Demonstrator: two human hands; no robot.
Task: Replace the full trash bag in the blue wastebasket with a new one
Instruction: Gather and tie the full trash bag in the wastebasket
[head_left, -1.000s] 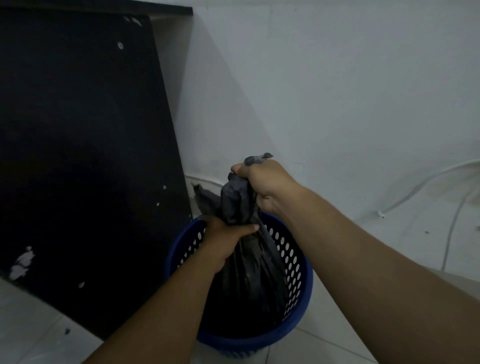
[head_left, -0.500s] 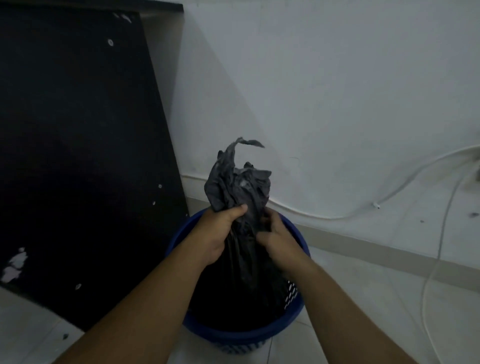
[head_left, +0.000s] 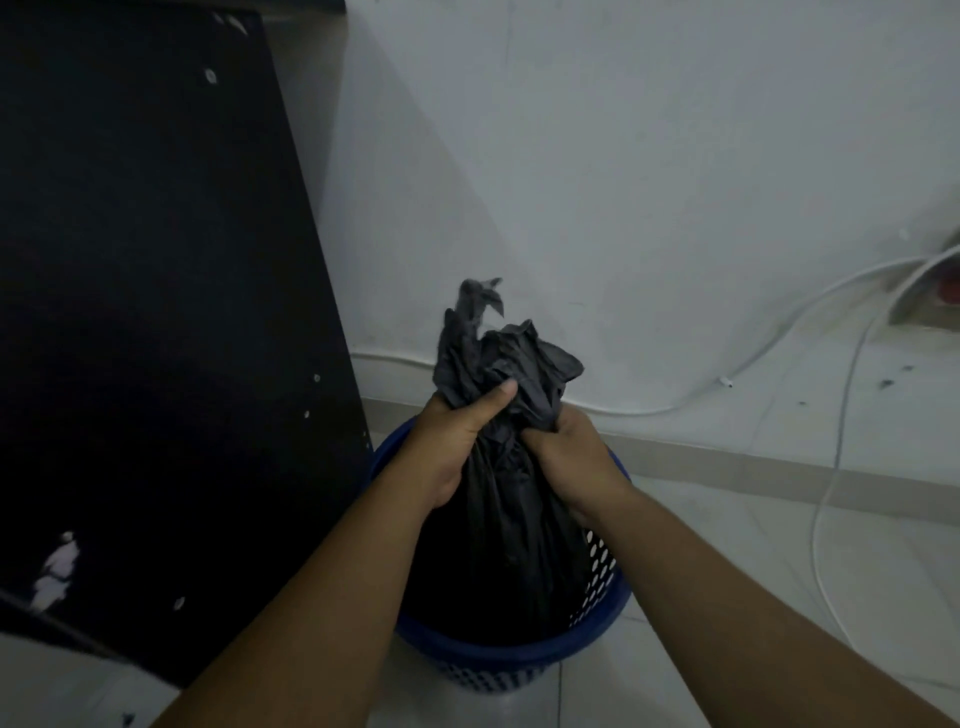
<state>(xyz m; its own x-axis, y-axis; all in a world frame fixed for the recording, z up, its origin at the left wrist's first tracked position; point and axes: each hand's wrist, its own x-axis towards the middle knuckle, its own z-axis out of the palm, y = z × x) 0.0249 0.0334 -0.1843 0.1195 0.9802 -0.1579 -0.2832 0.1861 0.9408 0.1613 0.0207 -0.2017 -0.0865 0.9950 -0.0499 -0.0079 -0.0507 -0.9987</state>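
Observation:
A blue perforated wastebasket (head_left: 597, 631) stands on the tiled floor, close to the wall. A dark grey trash bag (head_left: 514, 545) fills it, and the bag's gathered top sticks up above the rim in crumpled folds. My left hand (head_left: 452, 447) clasps the bag's neck from the left, thumb across the front. My right hand (head_left: 569, 457) grips the same neck from the right, just below the loose top. The basket's left side and the bag's bottom are hidden by my arms.
A tall black furniture panel (head_left: 156, 312) stands right against the basket's left side. The white wall (head_left: 623, 182) is behind it. White cables (head_left: 831, 452) run along the wall base and down over the floor at the right.
A second ago my right hand held the bag's top high above my left. It has come down beside the left hand on the neck, and the loose top now stands free.

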